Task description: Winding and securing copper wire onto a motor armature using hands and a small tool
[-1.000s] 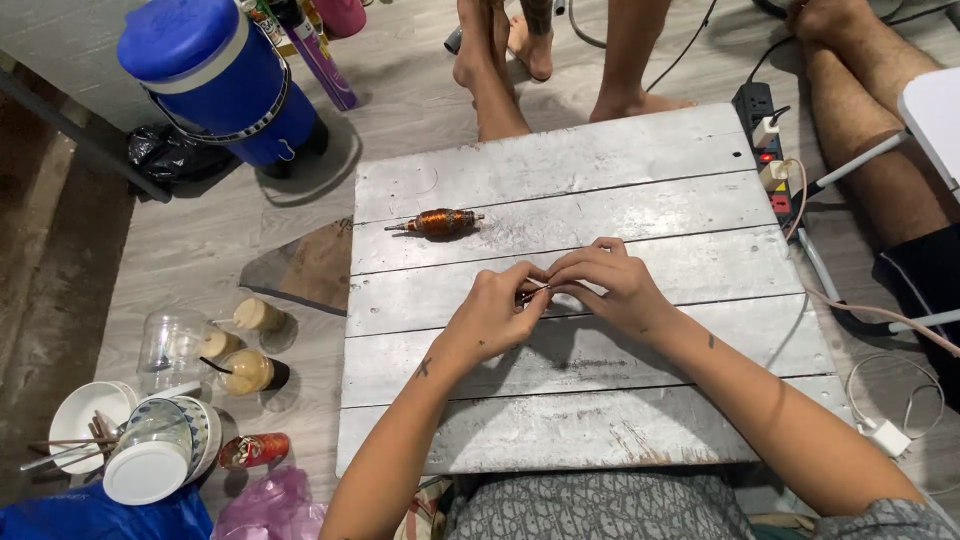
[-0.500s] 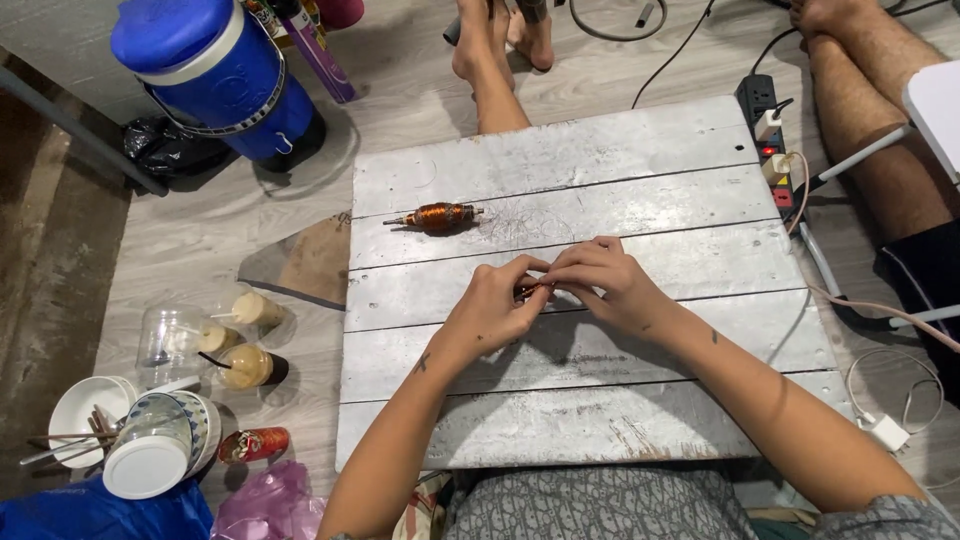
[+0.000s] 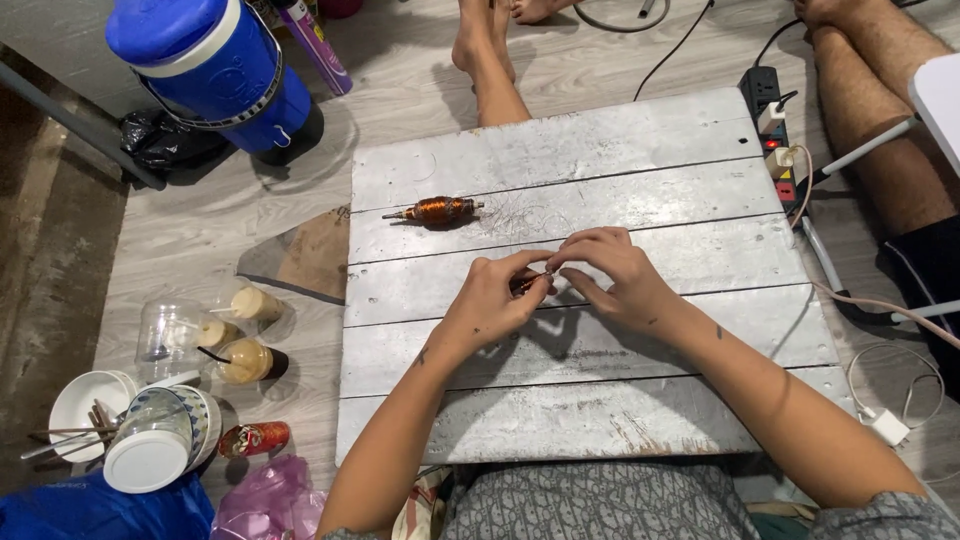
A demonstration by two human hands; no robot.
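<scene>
Small copper-wound part (image 3: 527,284) between both hands, over grey plank board (image 3: 600,400).

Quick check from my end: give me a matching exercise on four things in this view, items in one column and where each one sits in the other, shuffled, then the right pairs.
Things:
1. copper-wound armature
2. blue water cooler
3. power strip
4. small copper part

Places:
A. on the floor at the board's far right edge
B. pinched between the left hand and right hand
C. lying free on the grey plank board, beyond the hands
D. on the floor, far left of the board

Pairs: 1-C, 2-D, 3-A, 4-B
</scene>
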